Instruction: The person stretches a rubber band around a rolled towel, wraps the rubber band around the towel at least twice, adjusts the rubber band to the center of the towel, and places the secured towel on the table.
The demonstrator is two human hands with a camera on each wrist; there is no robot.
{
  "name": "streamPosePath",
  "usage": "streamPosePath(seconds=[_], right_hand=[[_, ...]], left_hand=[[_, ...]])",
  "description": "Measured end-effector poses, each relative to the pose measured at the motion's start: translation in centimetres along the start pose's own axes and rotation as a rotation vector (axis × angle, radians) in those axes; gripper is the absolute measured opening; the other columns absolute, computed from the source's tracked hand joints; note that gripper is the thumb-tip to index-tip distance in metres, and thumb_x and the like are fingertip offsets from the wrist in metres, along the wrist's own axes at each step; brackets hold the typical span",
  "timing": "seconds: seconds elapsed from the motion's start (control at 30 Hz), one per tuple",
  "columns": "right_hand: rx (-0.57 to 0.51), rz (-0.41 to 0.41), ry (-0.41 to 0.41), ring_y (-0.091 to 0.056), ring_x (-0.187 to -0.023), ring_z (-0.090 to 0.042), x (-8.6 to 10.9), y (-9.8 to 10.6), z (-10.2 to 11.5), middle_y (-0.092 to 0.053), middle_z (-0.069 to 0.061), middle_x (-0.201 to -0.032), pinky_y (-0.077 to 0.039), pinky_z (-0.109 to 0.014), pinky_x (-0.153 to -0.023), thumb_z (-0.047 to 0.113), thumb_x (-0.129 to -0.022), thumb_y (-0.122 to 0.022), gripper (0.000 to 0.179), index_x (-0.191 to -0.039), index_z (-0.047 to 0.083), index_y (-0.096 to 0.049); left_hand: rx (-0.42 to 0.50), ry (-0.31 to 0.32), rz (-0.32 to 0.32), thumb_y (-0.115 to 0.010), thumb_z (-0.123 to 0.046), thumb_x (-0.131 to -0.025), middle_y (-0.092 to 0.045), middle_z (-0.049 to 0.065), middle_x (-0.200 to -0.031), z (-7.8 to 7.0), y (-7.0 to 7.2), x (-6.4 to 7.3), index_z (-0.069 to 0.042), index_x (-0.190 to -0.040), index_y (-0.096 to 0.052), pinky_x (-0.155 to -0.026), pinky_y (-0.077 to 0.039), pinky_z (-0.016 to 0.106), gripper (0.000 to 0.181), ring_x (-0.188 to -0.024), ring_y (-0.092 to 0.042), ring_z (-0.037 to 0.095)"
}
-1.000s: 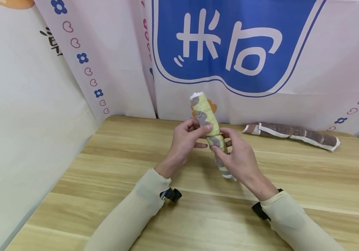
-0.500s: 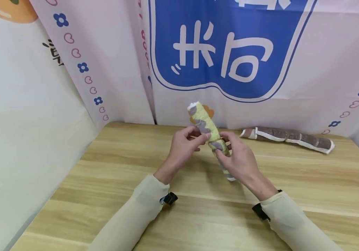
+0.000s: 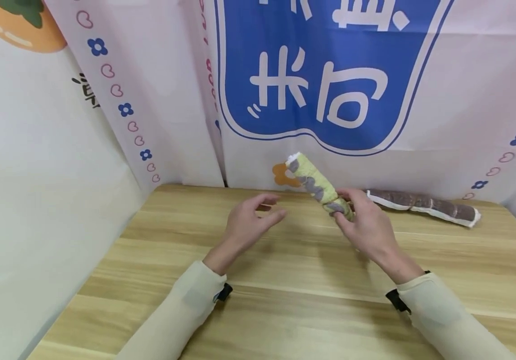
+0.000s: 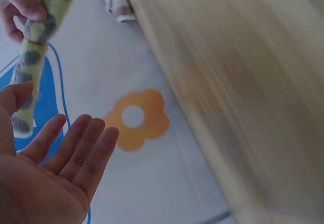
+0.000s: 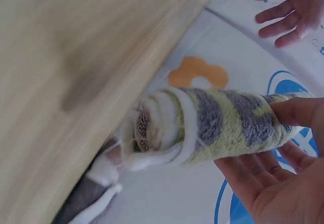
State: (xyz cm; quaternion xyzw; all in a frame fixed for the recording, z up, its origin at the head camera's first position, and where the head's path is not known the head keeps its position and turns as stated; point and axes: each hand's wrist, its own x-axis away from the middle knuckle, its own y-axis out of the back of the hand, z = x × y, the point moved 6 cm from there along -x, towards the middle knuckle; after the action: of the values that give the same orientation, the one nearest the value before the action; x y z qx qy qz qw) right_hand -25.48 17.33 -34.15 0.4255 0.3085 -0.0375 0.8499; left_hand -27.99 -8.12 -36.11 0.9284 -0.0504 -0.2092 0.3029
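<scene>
A yellow rolled-up towel with grey patches (image 3: 314, 180) is held by my right hand (image 3: 369, 225) around its lower part, tilted up and left above the table. A thin band cinches the towel near its middle. In the right wrist view the towel's near end (image 5: 157, 130) shows coiled layers with a white edge, and the thumb and fingers of my right hand (image 5: 288, 183) grip it from both sides. My left hand (image 3: 250, 220) is apart from the towel, to its left, with nothing in it. In the left wrist view its fingers (image 4: 81, 150) are spread and nearly straight.
A brown roll with white edging (image 3: 424, 202) lies at the back right of the wooden table (image 3: 285, 310), close behind my right hand. A printed cloth backdrop (image 3: 181, 100) with a blue sign shape rises along the table's back edge.
My left hand has let go of the rolled towel and drawn away left. My right hand has carried the towel to the right, tilting it further. The head view has shifted slightly upward.
</scene>
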Motion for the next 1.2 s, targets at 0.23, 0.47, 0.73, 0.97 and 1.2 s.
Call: streamPosePath(seconds=[0.23,0.47,0.73,0.97,1.2], right_hand=[[0.104,-0.022,0.075,-0.070,-0.092,-0.040,0.1,1.8,-2.3,-0.070,-0.022,-0.118,-0.053,-0.058,-0.066,0.001,-0.090,-0.076,0.041,-0.130,0.001,-0.064],[0.171,0.006,0.100,-0.070,-0.087,-0.041,0.2,3.4,-5.5,-0.068,-0.024,-0.122,-0.054,-0.059,-0.061,-0.001,-0.091,-0.076,0.042,-0.131,0.002,-0.063],[0.228,0.075,0.097,-0.069,-0.093,-0.046,0.3,5.2,-8.8,-0.065,-0.026,-0.128,-0.052,-0.066,-0.066,-0.001,-0.093,-0.072,0.041,-0.132,0.006,-0.063],[0.297,0.151,0.065,-0.067,-0.089,-0.042,1.0,6.1,-11.8,-0.064,-0.024,-0.128,-0.052,-0.066,-0.067,0.001,-0.093,-0.072,0.039,-0.130,0.009,-0.062],[0.319,0.172,0.094,-0.064,-0.078,-0.035,1.7,6.5,-13.8,-0.064,-0.024,-0.126,-0.052,-0.056,-0.059,-0.003,-0.090,-0.071,0.040,-0.127,0.007,-0.063]], left_hand=[[-0.326,-0.055,0.071,-0.070,-0.052,-0.099,-0.064,0.008,-0.146,1.2,1.0,-0.6,-0.012,-0.145,-0.064,-0.108,-0.049,0.050,0.061,-0.134,-0.059,0.029],[-0.468,-0.034,0.132,-0.066,-0.059,-0.099,-0.045,0.020,-0.162,2.9,2.1,-1.1,-0.008,-0.155,-0.052,-0.118,-0.036,0.060,0.077,-0.149,-0.041,0.040],[-0.529,-0.062,0.129,-0.063,-0.061,-0.100,-0.035,0.025,-0.166,4.0,3.5,-1.7,-0.006,-0.157,-0.048,-0.122,-0.022,0.065,0.081,-0.154,-0.028,0.045],[-0.575,-0.008,0.141,-0.063,-0.061,-0.101,-0.028,0.025,-0.169,5.4,4.7,-1.7,-0.008,-0.161,-0.043,-0.122,-0.015,0.071,0.083,-0.157,-0.020,0.046],[-0.609,-0.004,0.129,-0.061,-0.066,-0.100,-0.024,0.025,-0.171,6.2,5.7,-1.7,-0.009,-0.163,-0.040,-0.121,-0.011,0.073,0.087,-0.158,-0.017,0.045]])
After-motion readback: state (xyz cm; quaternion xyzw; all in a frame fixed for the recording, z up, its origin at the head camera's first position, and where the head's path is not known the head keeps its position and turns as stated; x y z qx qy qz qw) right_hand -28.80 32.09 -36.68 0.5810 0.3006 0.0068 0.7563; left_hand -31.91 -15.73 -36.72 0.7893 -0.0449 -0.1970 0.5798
